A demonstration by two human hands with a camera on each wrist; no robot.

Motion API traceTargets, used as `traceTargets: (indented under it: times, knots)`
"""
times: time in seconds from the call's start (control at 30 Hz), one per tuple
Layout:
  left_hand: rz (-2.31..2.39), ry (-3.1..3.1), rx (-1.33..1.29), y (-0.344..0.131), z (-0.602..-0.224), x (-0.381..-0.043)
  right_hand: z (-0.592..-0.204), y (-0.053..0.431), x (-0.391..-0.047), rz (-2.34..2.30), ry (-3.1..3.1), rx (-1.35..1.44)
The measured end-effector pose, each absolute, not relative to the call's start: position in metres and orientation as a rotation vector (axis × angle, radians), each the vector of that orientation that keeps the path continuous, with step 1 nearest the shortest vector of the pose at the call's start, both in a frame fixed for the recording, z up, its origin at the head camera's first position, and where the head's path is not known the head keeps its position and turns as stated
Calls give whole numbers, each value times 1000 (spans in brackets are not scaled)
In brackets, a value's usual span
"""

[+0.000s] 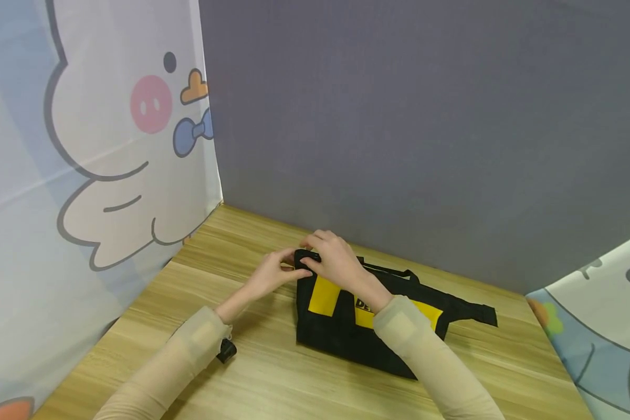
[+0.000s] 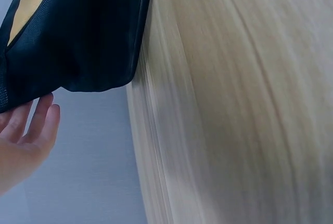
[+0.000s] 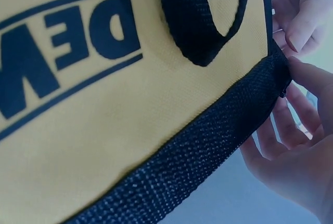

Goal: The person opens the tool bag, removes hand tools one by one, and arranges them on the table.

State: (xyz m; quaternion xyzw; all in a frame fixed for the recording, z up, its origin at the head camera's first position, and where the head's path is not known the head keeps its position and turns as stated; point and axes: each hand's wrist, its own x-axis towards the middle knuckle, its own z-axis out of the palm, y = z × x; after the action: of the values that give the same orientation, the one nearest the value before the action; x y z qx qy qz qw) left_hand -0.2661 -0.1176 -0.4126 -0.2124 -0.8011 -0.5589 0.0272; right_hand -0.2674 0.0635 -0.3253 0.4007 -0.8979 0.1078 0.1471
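Observation:
A black tool bag [image 1: 325, 332] with yellow panels and "DE" lettering stands on the wooden table. My left hand [image 1: 270, 274] grips its upper left corner, thumb at the front and fingers behind. At the top edge by that same corner, my right hand [image 1: 338, 259] pinches the black edging between thumb and fingers. Up close in the right wrist view, the bag's black woven trim [image 3: 208, 135] runs into my right hand [image 3: 296, 151]. In the left wrist view, fingertips of my left hand [image 2: 26, 135] touch the bag's dark end [image 2: 99, 36].
A black strap [image 1: 478, 313] sticks out from the bag's right end over the table [image 1: 262, 379]. Carry handles [image 1: 394, 271] rise along the top. A small black object [image 1: 226, 350] shows beside the left sleeve. A grey wall [image 1: 378, 116] stands behind, with printed cloth [image 1: 21, 146] at the left.

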Motion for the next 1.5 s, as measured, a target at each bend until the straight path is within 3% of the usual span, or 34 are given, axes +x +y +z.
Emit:
traceTargets:
  times: [1.5]
  knots:
    - [-1618,-2402,-653,-113,-413,-271,-314,82,-262,291,-2480,1186]
